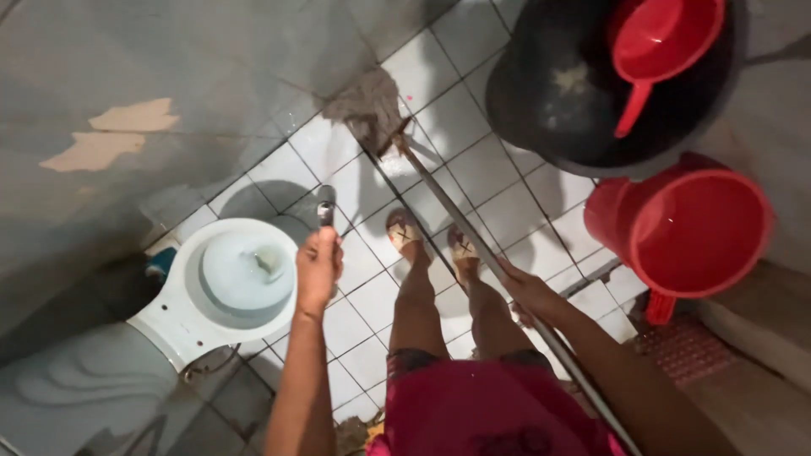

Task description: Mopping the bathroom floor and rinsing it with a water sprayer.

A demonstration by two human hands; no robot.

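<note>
Mop with a long grey metal pole and a grey-brown rag head point(372, 105) lies slanted across the white square-tiled floor point(473, 177), its head pressed flat on the tiles at the foot of the grey wall point(169, 67) and its pole running back down toward me, past my feet. From where I watch, my right hand point(528, 287) has its grip wrapped tight round the pole about halfway along, fingers curled over the top of it. My left hand point(317, 270) is raised over the tiles just beside the toilet, its grip pinching a small dark metal-looking object point(325, 213) that sticks up out of the fist; I cannot tell what the object is. My two feet in light sandals point(404, 232) stand side by side on the tiles, just to the left of the pole, with the nearer foot touching or almost touching it. White ceramic toilet bowl point(182, 312) sits low on the left, open at the top, with water inside and a blue thing tucked against its far side. A large black round tub point(557, 101) stands at the top right, and a red plastic dipper with a straight handle point(655, 46) rests inside it. Just below the tub, a red plastic bucket point(693, 228) stands on the floor near the right wall, well apart from the mop head. I wear a pink garment point(490, 414) at the bottom edge of the view.
</note>
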